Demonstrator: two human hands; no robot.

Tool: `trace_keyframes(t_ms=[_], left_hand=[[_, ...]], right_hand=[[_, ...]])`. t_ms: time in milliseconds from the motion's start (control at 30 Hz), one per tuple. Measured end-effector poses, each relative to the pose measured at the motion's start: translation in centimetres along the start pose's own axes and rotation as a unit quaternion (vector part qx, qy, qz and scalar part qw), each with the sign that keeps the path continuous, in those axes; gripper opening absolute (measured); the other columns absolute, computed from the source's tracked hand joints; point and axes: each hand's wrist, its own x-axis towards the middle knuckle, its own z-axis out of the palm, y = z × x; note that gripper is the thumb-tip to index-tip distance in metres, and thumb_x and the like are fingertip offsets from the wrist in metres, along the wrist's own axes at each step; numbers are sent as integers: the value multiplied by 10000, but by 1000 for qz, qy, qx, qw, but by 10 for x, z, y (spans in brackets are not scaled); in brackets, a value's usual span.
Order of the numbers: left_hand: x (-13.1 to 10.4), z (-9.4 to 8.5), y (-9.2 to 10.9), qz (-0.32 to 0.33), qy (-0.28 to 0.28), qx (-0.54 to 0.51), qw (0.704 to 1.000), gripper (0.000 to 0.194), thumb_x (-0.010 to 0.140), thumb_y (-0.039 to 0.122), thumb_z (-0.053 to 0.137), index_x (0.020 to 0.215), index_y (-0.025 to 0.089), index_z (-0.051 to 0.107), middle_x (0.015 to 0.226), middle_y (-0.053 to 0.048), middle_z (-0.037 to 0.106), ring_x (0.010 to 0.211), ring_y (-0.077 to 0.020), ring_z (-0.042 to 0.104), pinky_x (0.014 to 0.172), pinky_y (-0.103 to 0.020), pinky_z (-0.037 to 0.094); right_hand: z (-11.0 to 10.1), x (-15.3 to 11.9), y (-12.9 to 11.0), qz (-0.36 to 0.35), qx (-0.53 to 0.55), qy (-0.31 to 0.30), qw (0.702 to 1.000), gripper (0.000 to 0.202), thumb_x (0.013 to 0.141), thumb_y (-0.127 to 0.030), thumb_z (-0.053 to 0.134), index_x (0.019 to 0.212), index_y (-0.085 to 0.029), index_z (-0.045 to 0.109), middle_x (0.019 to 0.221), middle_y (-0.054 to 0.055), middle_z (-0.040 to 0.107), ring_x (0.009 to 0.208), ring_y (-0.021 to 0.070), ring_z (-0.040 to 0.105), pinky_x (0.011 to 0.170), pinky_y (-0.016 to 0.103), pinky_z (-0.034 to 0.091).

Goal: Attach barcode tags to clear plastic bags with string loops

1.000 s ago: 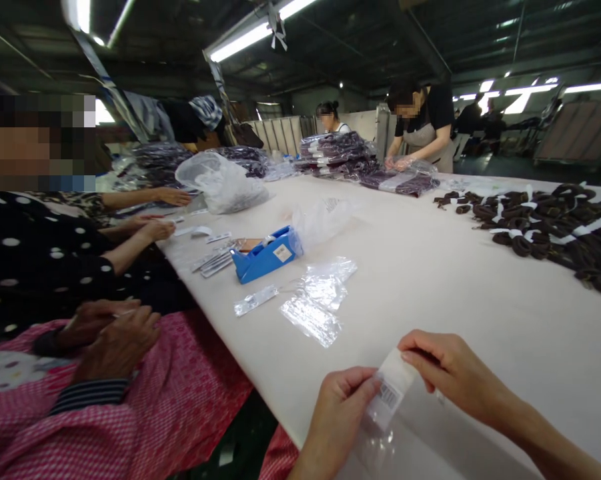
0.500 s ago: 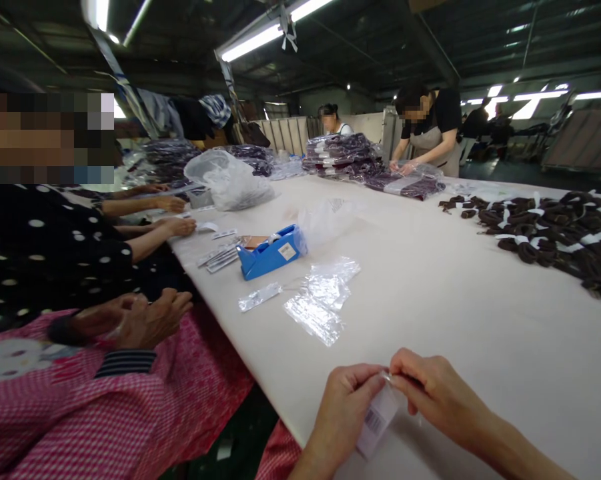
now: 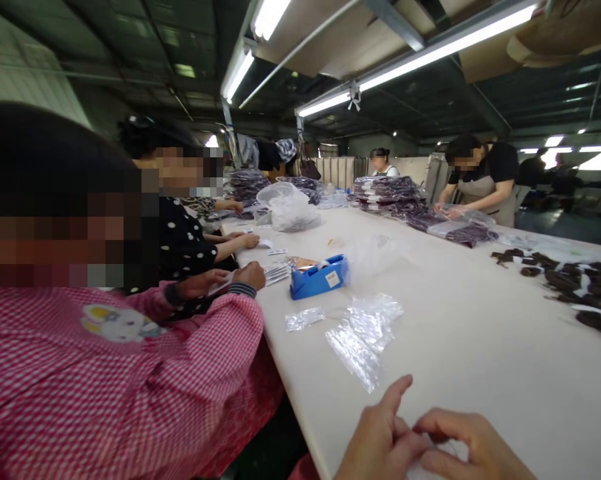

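At the bottom edge, my left hand (image 3: 387, 437) has one finger stretched up and the others curled in on a small clear plastic bag (image 3: 453, 452). My right hand (image 3: 473, 440) meets it from the other side, thumb and fingers closed on the same bag. Much of the bag is hidden by my fingers and the picture's lower edge. Just beyond my hands, a loose pile of flat clear plastic bags (image 3: 363, 333) lies on the white table (image 3: 470, 320). One more flat clear packet (image 3: 305, 319) lies left of the pile.
A blue tape dispenser (image 3: 317, 277) stands behind the bags, beside printed strips (image 3: 277, 273) and a crumpled clear bag (image 3: 375, 257). Brown coiled bundles (image 3: 580, 280) lie at right. Close on my left sits a co-worker in a pink checked smock (image 3: 130, 380). Bagged dark goods (image 3: 387, 193) are stacked behind.
My view has swung left and up, so my hands sit lower. The barcode label seen on the bag earlier is now hidden. The nearest co-worker's hands have moved to the table edge.
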Motion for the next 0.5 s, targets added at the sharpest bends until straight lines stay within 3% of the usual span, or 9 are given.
trace_keyframes(t_ms=[133,267,367,500], left_hand=[[5,-32,8,11,29,-39,999,799,731,122,611,1470,206,322,524,116,471,496,-73,393,509,-189,305],[11,-78,12,44,59,-117,990,789,735,148,636,1459,153,324,545,117,456,496,-53,340,481,-184,232],[16,-120,5,34,83,-127,988,755,662,158,697,1368,121,434,580,101,489,525,-66,440,497,-177,307],[29,-171,-20,10,189,-91,978,580,682,219,622,1233,105,484,615,77,522,525,-107,527,488,-214,441]], right_hand=[[0,30,-30,-9,21,34,999,82,753,-225,621,690,-174,613,646,-32,587,651,136,523,601,235,386],[0,81,-52,-64,60,20,996,148,749,-232,651,654,-168,557,600,-57,511,593,95,441,539,216,340],[0,132,-64,-71,59,28,995,171,752,-246,651,660,-177,524,573,-71,501,549,85,470,512,203,380],[8,203,-74,-52,53,30,997,181,796,-303,629,735,-197,495,591,-81,525,520,106,572,470,218,471]])
